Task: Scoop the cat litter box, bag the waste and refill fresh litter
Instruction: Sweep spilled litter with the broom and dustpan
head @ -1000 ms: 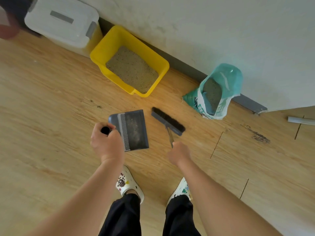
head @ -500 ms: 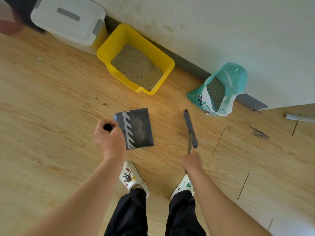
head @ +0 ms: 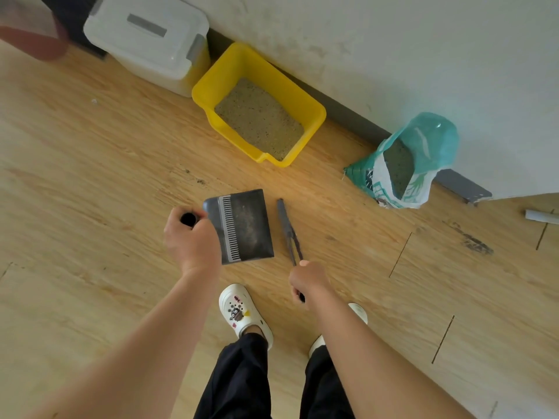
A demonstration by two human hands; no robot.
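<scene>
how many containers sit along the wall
3: the white lidded bin far left, the yellow litter box beside it, the teal bag farther right. A dark object behind the bin is mostly hidden.

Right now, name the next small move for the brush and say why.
Probably sweep the brush leftward into the dustpan. The right hand holds the brush with its head just off the pan's open edge, the left hand holds the pan's handle, and grit lies inside the pan.
</scene>
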